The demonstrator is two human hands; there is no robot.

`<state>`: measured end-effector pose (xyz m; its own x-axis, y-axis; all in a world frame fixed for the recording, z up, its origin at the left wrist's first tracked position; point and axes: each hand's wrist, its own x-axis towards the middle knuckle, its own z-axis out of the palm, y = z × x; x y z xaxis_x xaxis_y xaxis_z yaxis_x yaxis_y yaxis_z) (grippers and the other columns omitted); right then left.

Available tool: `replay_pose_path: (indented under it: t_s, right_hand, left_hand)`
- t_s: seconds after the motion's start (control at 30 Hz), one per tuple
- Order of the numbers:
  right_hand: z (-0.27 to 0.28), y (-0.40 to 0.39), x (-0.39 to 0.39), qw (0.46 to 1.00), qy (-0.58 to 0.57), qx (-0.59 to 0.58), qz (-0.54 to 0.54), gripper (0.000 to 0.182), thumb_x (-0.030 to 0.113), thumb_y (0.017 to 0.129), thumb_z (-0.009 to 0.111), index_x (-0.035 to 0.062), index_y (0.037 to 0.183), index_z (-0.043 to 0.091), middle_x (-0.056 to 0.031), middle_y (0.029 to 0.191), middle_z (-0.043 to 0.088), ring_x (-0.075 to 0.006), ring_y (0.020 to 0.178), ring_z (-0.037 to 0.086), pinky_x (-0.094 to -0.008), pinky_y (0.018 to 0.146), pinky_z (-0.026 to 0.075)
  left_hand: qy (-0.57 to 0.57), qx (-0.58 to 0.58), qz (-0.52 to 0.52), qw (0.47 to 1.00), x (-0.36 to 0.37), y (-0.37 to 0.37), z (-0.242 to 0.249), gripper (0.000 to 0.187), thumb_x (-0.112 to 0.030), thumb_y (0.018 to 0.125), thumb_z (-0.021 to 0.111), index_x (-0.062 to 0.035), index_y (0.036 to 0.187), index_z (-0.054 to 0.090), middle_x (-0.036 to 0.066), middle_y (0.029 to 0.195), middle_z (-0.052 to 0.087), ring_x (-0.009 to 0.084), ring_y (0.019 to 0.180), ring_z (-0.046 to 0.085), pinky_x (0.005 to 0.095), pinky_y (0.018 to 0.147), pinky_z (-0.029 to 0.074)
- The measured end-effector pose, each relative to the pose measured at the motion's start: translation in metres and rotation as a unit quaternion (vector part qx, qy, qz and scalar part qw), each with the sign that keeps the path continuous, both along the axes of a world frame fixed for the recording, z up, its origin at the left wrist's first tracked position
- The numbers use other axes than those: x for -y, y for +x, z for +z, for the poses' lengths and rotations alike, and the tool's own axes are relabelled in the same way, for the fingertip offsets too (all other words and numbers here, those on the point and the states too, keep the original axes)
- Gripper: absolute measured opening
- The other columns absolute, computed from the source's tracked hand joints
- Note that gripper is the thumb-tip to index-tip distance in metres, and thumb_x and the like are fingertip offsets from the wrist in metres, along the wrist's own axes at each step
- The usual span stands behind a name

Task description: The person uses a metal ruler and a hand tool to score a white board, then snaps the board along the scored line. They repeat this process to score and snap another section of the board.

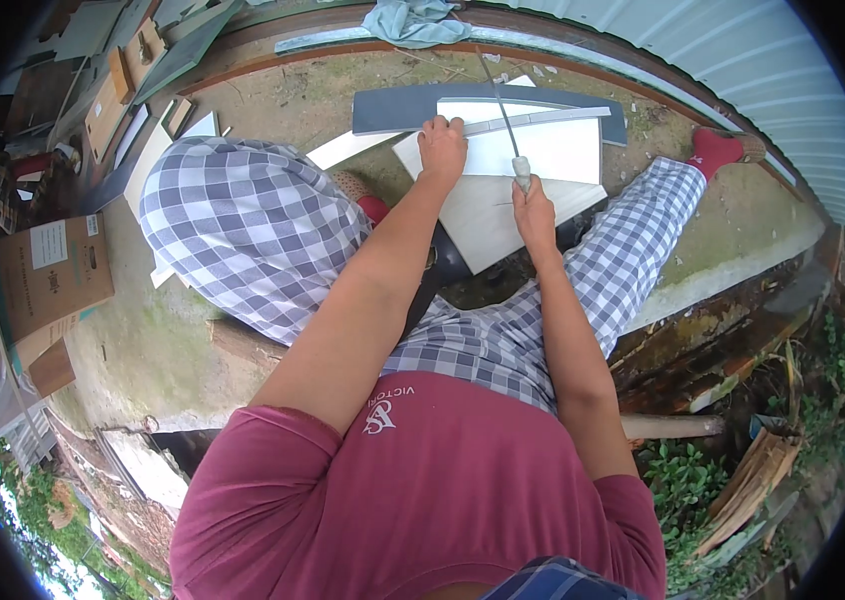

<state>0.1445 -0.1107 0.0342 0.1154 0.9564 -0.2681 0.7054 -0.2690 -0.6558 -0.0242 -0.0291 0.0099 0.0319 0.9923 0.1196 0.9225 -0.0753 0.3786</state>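
My right hand (534,206) is wrapped round the pale handle (522,170) of a tool with a long, thin metal blade (503,105). The blade points away from me and crosses over a narrow, light grey straight strip (543,119). That strip lies across a white board (563,150). At its left end, my left hand (442,148) presses down with bent fingers, closed on the strip near the board's edge. A pale panel (483,225) sits nearer me, between my legs. Beyond the strip lies a dark grey board (398,105).
A light blue cloth (415,22) rests at the wall's foot, beside corrugated sheeting (733,60). Wood pieces (128,75) lie at the far left, above a cardboard box (55,275). To the right, the concrete slab ends at an edge (713,285), with plants (688,480) below.
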Motion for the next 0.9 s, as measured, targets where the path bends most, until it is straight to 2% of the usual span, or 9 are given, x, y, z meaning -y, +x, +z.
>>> replay_pose_path:
  t_s: [0.1,0.17,0.33,0.43,0.57,0.67,0.77,0.87,0.9]
  right_hand:
    - [-0.003,0.005,0.001,1.0,0.002,-0.004,-0.011,0.03,0.03,0.088,0.047,0.0045,0.105,0.046,-0.0274,0.077,0.06,-0.0455,0.078,0.058,-0.0522,0.07,0.043]
    - [-0.007,0.006,0.002,1.0,0.001,0.006,-0.007,0.031,0.03,0.088,0.047,0.0047,0.107,0.046,-0.0266,0.079,0.061,-0.0451,0.079,0.058,-0.0516,0.07,0.044]
    - [-0.015,0.01,0.0,0.999,-0.036,0.0,-0.023,0.035,0.031,0.088,0.048,0.0044,0.109,0.046,-0.0259,0.082,0.061,-0.0442,0.081,0.058,-0.0506,0.072,0.044]
    - [-0.019,0.012,-0.002,0.998,-0.056,-0.005,-0.024,0.036,0.032,0.087,0.048,0.0044,0.11,0.046,-0.0257,0.084,0.061,-0.0438,0.083,0.058,-0.0502,0.074,0.045]
    - [-0.023,0.012,-0.005,0.998,-0.055,-0.018,-0.034,0.036,0.032,0.087,0.048,0.005,0.112,0.047,-0.0251,0.085,0.061,-0.043,0.084,0.058,-0.0497,0.074,0.045]
    - [-0.025,0.012,-0.008,0.997,-0.055,-0.026,-0.039,0.036,0.031,0.087,0.049,0.005,0.112,0.046,-0.0246,0.086,0.061,-0.0424,0.084,0.059,-0.0495,0.074,0.045]
    - [-0.026,0.012,-0.01,0.997,-0.058,-0.032,-0.041,0.035,0.031,0.087,0.049,0.0048,0.11,0.047,-0.0243,0.086,0.061,-0.0421,0.083,0.059,-0.0495,0.074,0.045]
    - [-0.028,0.011,-0.011,0.997,-0.058,-0.038,-0.039,0.034,0.031,0.087,0.049,0.0052,0.108,0.047,-0.0245,0.086,0.061,-0.0426,0.083,0.058,-0.0497,0.074,0.045]
    - [-0.029,0.01,-0.011,0.997,-0.056,-0.04,-0.039,0.034,0.031,0.087,0.049,0.0052,0.108,0.047,-0.0245,0.086,0.061,-0.0426,0.083,0.058,-0.0497,0.074,0.045]
  left_hand:
    - [-0.018,0.034,0.038,0.999,0.0,-0.005,0.0,0.031,-0.016,0.069,0.069,-0.0079,0.098,0.061,0.014,0.097,0.056,0.034,0.094,0.053,0.0432,0.078,0.046]
    - [-0.072,0.078,0.069,0.992,-0.001,-0.01,0.0,0.03,-0.018,0.07,0.07,-0.0085,0.097,0.062,0.013,0.102,0.055,0.0324,0.098,0.052,0.0428,0.079,0.045]
    - [-0.065,0.072,0.064,0.993,-0.007,-0.013,-0.006,0.031,-0.018,0.071,0.069,-0.0083,0.099,0.062,0.013,0.104,0.055,0.0343,0.096,0.052,0.0423,0.08,0.046]
    - [-0.036,0.038,0.12,0.991,-0.008,-0.018,-0.011,0.032,-0.017,0.072,0.066,-0.0106,0.102,0.06,0.013,0.105,0.054,0.0337,0.097,0.052,0.042,0.08,0.045]
    - [0.011,-0.033,0.109,0.993,-0.006,-0.013,-0.011,0.03,-0.015,0.071,0.065,-0.0113,0.101,0.061,0.012,0.105,0.053,0.0326,0.1,0.05,0.0453,0.084,0.042]
    - [0.078,-0.062,0.057,0.993,-0.006,-0.003,-0.008,0.031,-0.013,0.07,0.065,-0.0124,0.101,0.061,0.01,0.106,0.053,0.0314,0.104,0.048,0.0505,0.088,0.036]
    - [0.077,-0.019,0.019,0.997,-0.008,0.007,-0.005,0.031,-0.016,0.072,0.066,-0.0143,0.103,0.061,0.01,0.108,0.052,0.0322,0.107,0.046,0.0541,0.092,0.031]
    - [0.032,0.037,0.06,0.997,-0.008,0.013,-0.001,0.032,-0.021,0.072,0.068,-0.0163,0.104,0.062,0.01,0.11,0.052,0.0323,0.11,0.044,0.053,0.093,0.03]
    - [0.015,0.064,0.061,0.996,-0.009,0.012,0.0,0.034,-0.022,0.072,0.069,-0.0148,0.104,0.062,0.011,0.11,0.052,0.0324,0.111,0.043,0.0568,0.095,0.027]
